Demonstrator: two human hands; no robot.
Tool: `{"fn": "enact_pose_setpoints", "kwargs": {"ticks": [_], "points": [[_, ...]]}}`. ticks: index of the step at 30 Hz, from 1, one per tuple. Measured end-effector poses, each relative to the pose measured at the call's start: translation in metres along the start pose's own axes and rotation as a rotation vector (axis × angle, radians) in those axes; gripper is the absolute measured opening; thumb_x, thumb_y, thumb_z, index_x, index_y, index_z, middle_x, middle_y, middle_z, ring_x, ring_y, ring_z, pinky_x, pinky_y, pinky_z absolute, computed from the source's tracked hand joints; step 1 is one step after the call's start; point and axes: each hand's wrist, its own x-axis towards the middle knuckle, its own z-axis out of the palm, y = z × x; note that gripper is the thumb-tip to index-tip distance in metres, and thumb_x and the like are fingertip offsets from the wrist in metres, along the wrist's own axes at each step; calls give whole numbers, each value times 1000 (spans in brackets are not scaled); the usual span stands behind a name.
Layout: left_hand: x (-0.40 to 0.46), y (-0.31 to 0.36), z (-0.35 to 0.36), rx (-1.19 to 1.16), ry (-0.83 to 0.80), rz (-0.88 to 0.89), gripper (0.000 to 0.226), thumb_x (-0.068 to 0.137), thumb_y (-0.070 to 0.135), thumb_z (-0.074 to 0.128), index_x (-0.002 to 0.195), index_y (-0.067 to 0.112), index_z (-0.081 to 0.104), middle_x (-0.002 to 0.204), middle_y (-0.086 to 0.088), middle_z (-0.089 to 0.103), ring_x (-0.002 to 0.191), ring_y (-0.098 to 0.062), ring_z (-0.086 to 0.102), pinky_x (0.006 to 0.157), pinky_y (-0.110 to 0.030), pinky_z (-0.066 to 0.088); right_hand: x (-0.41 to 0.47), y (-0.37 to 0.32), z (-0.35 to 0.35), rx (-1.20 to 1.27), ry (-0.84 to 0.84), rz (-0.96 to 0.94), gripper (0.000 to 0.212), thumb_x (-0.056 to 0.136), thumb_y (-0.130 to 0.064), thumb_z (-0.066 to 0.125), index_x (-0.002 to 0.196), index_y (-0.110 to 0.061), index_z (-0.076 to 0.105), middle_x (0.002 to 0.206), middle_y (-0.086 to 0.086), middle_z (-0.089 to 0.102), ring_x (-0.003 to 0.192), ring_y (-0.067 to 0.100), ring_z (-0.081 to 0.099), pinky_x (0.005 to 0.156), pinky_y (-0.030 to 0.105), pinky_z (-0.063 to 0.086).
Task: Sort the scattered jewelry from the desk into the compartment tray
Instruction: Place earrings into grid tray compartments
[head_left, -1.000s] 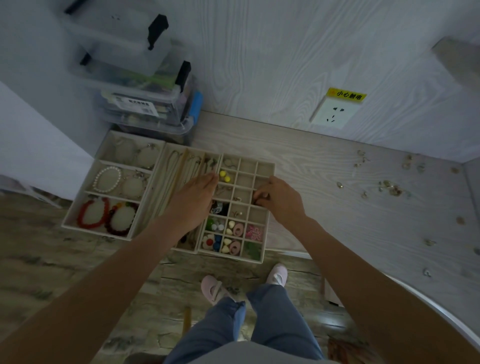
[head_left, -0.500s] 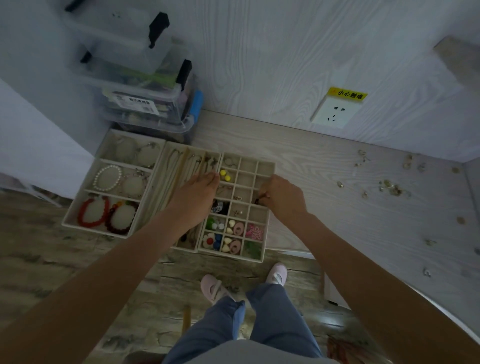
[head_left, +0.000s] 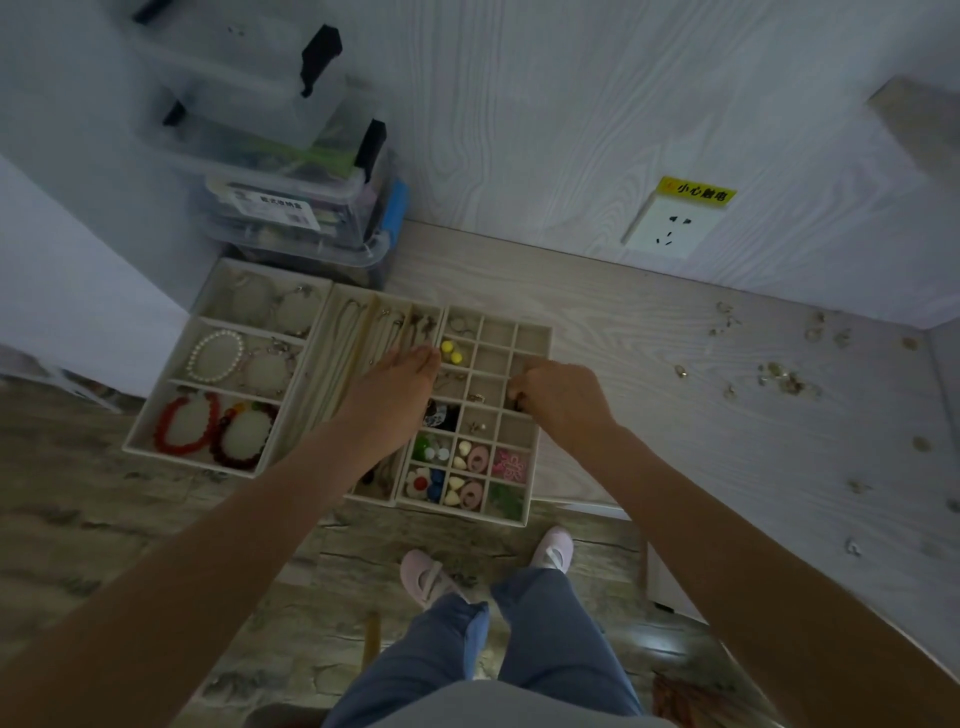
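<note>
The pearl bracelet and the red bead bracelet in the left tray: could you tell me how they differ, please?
The pearl bracelet is white with small beads; the red bead bracelet is red with visibly larger beads. The pearl bracelet lies in the middle compartment of the left tray, the red one in the near compartment, beside a darker bracelet. Both lie flat as closed loops, untouched by either hand.
</note>
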Motion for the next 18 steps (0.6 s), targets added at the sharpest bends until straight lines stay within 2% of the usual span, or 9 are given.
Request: {"fn": "enact_pose_setpoints", "kwargs": {"ticks": [5,8,13,18], "points": [[0,0,1,0,4,4,61,98,12,41,149,7,9,157,-7,12,144,-20,14,117,-30,9,-9,4,-2,50,51,132,23,96,-25,46,99,-16,68,97,1,65,86,19,62,63,25,37],[1,-2,1,11,-5,11,61,97,13,41,149,7,9,157,-8,13,144,-19,14,119,-31,11,-6,-1,2,-6,25,152,22,95,-23,49,94,-14,69,93,4,69,84,20,64,62,26,35],[1,-1,-1,4,-9,14,63,97,12,43,149,7,9,157,-8,13,144,-20,16,118,-31,10,-1,-6,8,-19,24,138,21,94,-22,50,103,-19,69,99,4,69,90,23,65,65,27,37],[-1,1,-1,-23,-17,-4,63,97,10,42,149,7,7,158,-8,10,145,-20,12,117,-30,9,0,-6,11,6,12,164,23,92,-18,50,103,-20,70,100,3,69,90,24,65,66,27,41]]}}
